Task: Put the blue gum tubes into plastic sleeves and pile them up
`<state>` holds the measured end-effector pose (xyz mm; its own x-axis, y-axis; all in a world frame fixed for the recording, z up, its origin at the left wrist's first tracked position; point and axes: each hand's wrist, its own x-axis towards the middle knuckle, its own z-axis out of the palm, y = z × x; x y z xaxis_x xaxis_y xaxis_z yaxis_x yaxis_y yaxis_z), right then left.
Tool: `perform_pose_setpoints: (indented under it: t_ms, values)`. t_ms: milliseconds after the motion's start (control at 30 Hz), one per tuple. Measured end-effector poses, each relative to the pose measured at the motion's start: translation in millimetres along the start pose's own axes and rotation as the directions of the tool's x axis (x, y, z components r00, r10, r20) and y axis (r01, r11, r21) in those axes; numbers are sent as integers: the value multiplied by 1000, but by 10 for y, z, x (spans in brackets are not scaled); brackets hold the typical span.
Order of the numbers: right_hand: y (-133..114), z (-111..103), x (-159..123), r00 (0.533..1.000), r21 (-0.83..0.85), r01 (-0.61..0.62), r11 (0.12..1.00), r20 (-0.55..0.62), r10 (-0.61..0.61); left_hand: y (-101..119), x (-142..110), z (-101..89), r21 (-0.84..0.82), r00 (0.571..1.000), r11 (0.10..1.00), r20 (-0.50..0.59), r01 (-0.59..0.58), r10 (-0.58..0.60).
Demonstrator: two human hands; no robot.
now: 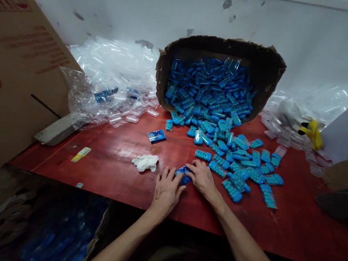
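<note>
A small shiny blue packet (184,174) lies on the red table between my two hands, partly covered by fingers. My left hand (165,190) rests at its left side, fingers spread and the index finger and thumb close against it. From the right, my right hand (201,178) has its fingertips bent down over the packet's edge. A crumpled white tissue or cloth (145,162) is just left of my left hand. Further back lies another flat blue packet (157,136). Several clear-and-blue cases with rows of blue balls (233,190) are scattered right of my right hand.
A torn-edged cardboard box (277,76) lies tipped toward me, its blue cases spilling onto the red table (110,147). Clear plastic pieces (115,62) are heaped at the left. A large carton (18,61) borders the left side. Yellow-handled scissors or a similar tool (315,135) sits right.
</note>
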<state>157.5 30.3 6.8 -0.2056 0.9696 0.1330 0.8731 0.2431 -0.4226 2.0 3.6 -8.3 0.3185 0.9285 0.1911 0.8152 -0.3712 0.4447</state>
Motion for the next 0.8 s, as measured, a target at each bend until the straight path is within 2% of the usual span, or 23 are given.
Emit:
perform_pose_setpoints:
  t_ms: [67, 167, 267, 333, 400, 467, 533, 567, 633, 800]
  values:
    - [14, 49, 28, 999, -11, -36, 999, 14, 36, -19, 109, 33, 31, 998, 999, 68, -13, 10]
    - [-34, 154, 46, 997, -12, -77, 997, -31, 77, -116, 195, -7, 0, 999, 1000, 48, -22, 22]
    - [-118, 206, 32, 993, 16, -88, 996, -78, 89, -185, 118, -113, -150, 999, 989, -40, 2, -8]
    - [-159, 193, 7, 985, 90, -103, 991, -130, 115, -159, 13, -174, -309, 980, 947, -145, 88, -138]
    - [-183, 155, -23, 970, 206, -117, 971, -188, 157, -75, -71, -200, -524, 927, 827, -170, 202, -334]
    - [-202, 108, -53, 954, 352, -104, 930, -229, 193, 28, -91, -188, -717, 856, 609, -35, 338, -516]
    - [-219, 63, -76, 950, 515, -65, 854, -230, 212, 110, -42, -162, -811, 791, 386, 146, 440, -594]
    - [-225, 46, -84, 952, 594, -47, 803, -217, 217, 134, -4, -150, -830, 780, 309, 217, 464, -587]
    - [-225, 25, -98, 959, 726, -38, 686, -166, 229, 150, 71, -138, -850, 790, 226, 300, 475, -534]
    - [-202, 49, -115, 943, 917, -129, 378, -4, 332, 124, 126, -137, -883, 806, 146, 325, 446, -494]
